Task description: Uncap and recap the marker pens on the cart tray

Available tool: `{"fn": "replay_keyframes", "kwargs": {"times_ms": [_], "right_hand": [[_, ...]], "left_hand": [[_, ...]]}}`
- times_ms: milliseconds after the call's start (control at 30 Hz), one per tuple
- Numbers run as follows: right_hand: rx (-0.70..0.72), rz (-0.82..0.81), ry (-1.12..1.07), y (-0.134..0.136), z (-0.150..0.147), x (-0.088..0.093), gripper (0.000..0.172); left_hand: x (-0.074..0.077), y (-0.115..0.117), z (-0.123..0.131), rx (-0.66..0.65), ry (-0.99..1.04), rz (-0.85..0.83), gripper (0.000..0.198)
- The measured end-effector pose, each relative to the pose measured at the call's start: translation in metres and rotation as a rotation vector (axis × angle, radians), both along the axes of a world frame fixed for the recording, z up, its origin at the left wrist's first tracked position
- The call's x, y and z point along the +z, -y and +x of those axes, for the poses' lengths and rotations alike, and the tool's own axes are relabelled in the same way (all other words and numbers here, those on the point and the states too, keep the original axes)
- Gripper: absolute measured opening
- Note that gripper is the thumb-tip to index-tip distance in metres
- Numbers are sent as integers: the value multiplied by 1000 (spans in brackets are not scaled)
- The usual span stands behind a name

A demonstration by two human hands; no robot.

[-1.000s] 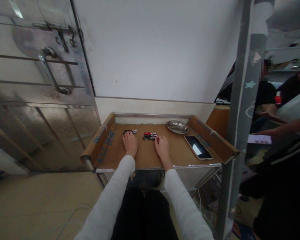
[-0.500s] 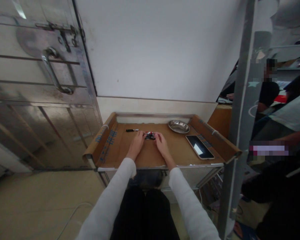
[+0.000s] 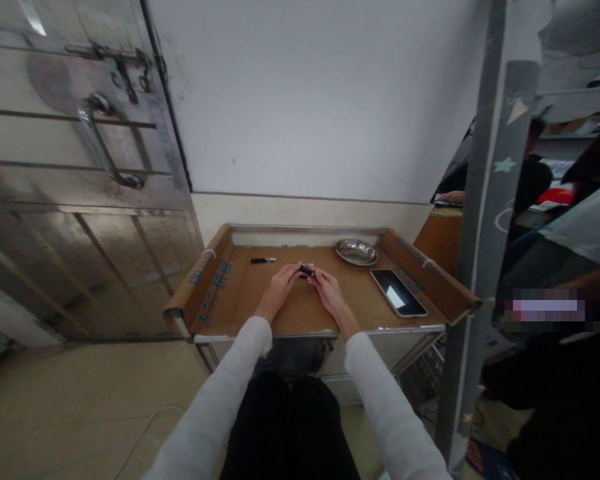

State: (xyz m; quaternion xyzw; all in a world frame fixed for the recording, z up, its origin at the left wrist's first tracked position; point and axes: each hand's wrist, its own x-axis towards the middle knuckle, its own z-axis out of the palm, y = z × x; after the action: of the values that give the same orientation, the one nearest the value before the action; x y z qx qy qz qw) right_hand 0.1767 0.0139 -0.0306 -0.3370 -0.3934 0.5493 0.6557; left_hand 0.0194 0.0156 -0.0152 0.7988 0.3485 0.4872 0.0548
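Note:
Between my left hand (image 3: 281, 287) and my right hand (image 3: 329, 288), a small black piece (image 3: 307, 269) is held by the fingertips, tilted down to the right. Both hands are closed on it, one at each end. Its kind is too small to make out. Other small dark and pale bits show just under and behind it, partly hidden by my fingers. Farther left on the cardboard lies a slim black object with a silver end (image 3: 263, 261), apart from my hands.
The cardboard-lined tray table (image 3: 250, 303) has raised sides. An oval metal dish (image 3: 357, 252) stands at the back right, with a smartphone (image 3: 398, 293) in front of it. A grey post (image 3: 485, 220) rises on the right, with people beyond. A metal door (image 3: 90, 267) is at left.
My fingers have lifted the black piece from the small cluster of dark, silver and red bits between them. My hands have drawn closer together, and the view has shifted slightly.

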Motion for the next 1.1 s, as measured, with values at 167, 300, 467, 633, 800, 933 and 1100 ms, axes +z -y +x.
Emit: {"fn": "replay_keyframes", "kwargs": {"times_ms": [167,300,467,633,800,933,1100], "right_hand": [[97,-7,-4,4,-2,2,28],[67,-27,-60,3,-1,3,22],[8,-23,-100,2,0,3,18],[-19,-13,-60,1,-2,1,27],[-262,54,63,-2,3,-5,31],[-482,112,293,-2,9,-6,26],[-311,248,605,4,0,0,18]], "left_hand": [[-1,1,1,-45,68,-45,20],[4,4,0,-13,120,-24,15],[7,5,-4,65,225,-67,15],[8,5,-7,112,309,-112,15],[6,6,-8,41,240,-229,13],[2,7,-9,-91,15,-336,6],[-2,2,-7,-38,-149,-266,2]]}}
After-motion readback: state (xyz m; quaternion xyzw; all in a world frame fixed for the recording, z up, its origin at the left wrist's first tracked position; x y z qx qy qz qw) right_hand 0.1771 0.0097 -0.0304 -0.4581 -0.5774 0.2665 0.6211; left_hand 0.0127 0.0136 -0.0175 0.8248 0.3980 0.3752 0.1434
